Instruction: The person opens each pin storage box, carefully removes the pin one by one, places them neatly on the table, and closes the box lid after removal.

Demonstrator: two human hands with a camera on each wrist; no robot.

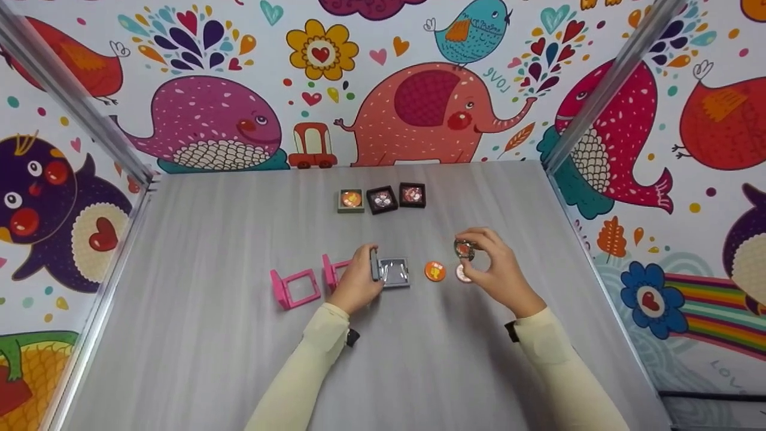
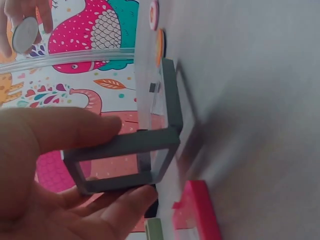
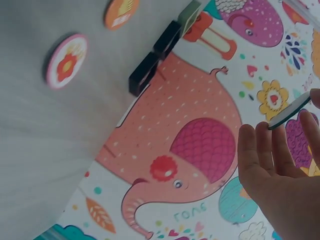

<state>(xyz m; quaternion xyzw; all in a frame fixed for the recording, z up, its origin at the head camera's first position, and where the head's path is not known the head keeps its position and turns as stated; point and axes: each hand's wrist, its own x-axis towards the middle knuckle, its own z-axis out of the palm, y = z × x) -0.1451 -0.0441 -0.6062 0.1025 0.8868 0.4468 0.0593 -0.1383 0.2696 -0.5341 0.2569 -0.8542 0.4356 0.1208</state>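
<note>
The left hand (image 1: pixel 356 278) is pinching the raised lid (image 1: pixel 375 265) of the grey case (image 1: pixel 395 286), thumb and fingers gripping opposite sides, while the base is resting on the desk (image 1: pixel 203 359). At two o'clock from the case, the right hand (image 1: pixel 497 272) is pinching a badge (image 1: pixel 464 249) by its rim, holding it above the desk.

I'm seeing two slim holds. The badge is giving the fingertips little more than its edge, so a slight roll could be sending it down onto the pale badge (image 1: pixel 461 273), which is lying at six o'clock from it in my view. The lid is worrying me too: if the left hand is forcing it past its hinge, the base could be skidding towards the orange badge (image 1: pixel 435 271), which is lying at three o'clock.

At nine o'clock a pink case (image 1: pixel 328 272) is standing partly hidden by the left hand, so a careless swing could be knocking it into the other pink case (image 1: pixel 280 290) beyond.

Towards eleven o'clock a green box (image 1: pixel 350 210) is sitting, with two black boxes (image 1: pixel 383 209) around twelve, all crowding the back edge under the wall (image 1: pixel 323 99). More room is opening at six o'clock, between the sleeves (image 1: pixel 302 359).
</note>
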